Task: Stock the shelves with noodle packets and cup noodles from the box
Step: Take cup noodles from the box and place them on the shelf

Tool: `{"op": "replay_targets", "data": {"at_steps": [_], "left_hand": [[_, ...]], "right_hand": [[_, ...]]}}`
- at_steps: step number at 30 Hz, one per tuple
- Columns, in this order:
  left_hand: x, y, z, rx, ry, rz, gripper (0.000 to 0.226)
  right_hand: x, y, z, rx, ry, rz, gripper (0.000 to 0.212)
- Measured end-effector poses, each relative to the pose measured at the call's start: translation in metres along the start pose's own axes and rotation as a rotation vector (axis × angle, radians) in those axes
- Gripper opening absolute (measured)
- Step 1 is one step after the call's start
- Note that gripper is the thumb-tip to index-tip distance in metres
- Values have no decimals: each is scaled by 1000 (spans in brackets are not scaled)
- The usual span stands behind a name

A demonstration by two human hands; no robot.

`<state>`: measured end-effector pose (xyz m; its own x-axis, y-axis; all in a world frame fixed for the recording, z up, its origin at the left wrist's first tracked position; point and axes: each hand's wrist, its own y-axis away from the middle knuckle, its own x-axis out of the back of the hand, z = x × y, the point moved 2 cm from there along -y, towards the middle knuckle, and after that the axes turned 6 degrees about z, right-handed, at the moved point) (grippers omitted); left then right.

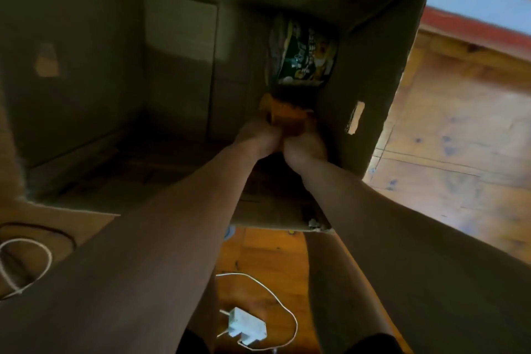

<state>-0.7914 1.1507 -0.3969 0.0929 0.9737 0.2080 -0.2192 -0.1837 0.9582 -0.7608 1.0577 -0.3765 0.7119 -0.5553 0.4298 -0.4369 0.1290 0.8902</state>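
Cardboard box [86, 72]: floor bare from 9 o'clock to the centre, so it looks nearly emptied.
Left hand [257, 138]: curled on the orange packet's left edge.
Orange packet [287, 116]: low in the box's 2 o'clock corner.
Right hand [306, 148]: gripping its right edge.
Green noodle packet [304, 54]: at 12 o'clock of the orange one, untouched.
Remaining: seemingly these two; shelves unseen.

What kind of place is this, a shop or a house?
Probably a room in a home, though I can't be sure. There's a wooden floor, a white charger lying on it, and a cardboard box where the left hand and right hand grip an orange packet.
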Motion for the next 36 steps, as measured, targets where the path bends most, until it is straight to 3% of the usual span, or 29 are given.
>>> {"op": "replay_targets", "data": {"at_steps": [5,10,21,25,27,31,36], "left_hand": [[-6,-13,-6,1,-50,105,34],[13,0,-18,17,42,192,28],[92,96,-15,-222,148,238,34],[108,143,-11,-303,197,274,38],[110,172,-9,-356,199,300,38],[111,229,-4,-504,104,379,43],[117,303,12,-649,-15,476,44]], "right_hand": [[-13,-8,8,-77,1,14,60],[-3,7,5,21,-59,24,48],[39,76,-56,241,25,29,54],[62,114,-82,335,108,-49,54],[73,136,-91,330,100,-94,56],[94,184,-106,288,60,-134,82],[124,249,-107,248,-100,-87,82]]}}
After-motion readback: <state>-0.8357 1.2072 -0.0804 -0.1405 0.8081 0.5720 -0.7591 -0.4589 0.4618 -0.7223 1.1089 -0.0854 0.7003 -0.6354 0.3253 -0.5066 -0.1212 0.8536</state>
